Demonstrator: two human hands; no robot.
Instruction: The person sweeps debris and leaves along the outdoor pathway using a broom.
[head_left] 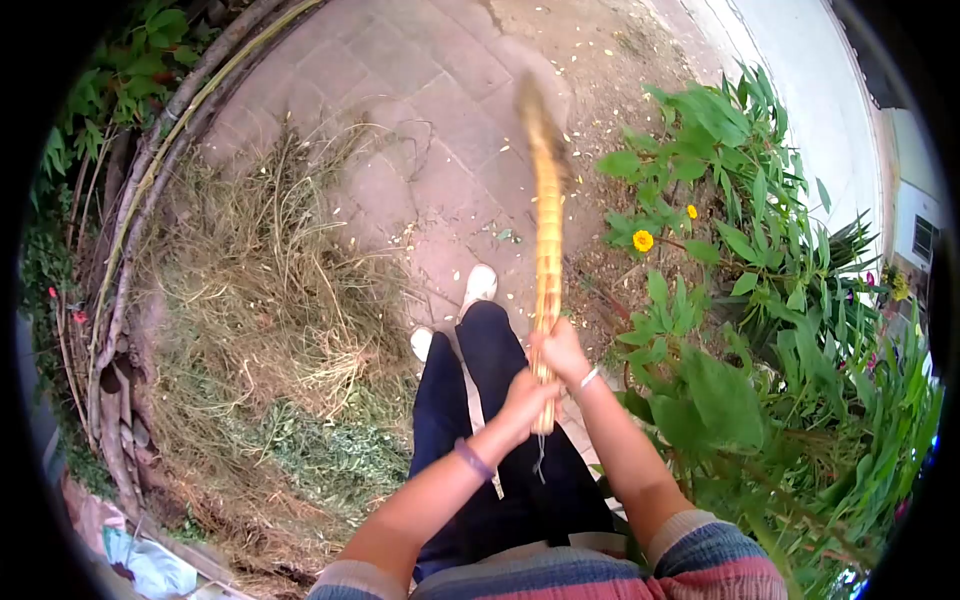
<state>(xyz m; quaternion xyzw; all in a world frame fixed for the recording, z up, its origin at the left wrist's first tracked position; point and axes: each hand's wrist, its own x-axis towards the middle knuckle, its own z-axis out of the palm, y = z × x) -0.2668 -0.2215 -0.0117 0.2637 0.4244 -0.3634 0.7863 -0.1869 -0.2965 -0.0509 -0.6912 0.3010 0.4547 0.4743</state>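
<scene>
Both of my hands grip a long straw broom [547, 225] made of bound yellowish stalks. Its dark far end is blurred and points away from me over the paving. My left hand [525, 400], below a purple bangle, is closed round the handle near its butt end, where a loose string hangs. Just above it, my right hand [562, 352], with a white bracelet at the wrist, is wrapped round the same handle. Under the broom lie paving slabs [400, 60] scattered with small pale bits.
A large heap of dry grass and stalks [280, 290] lies on the left, beside a fence of bent branches [150, 170]. Leafy plants [720, 400] with yellow flowers [642, 240] crowd the right side. A white wall [820, 100] rises behind them.
</scene>
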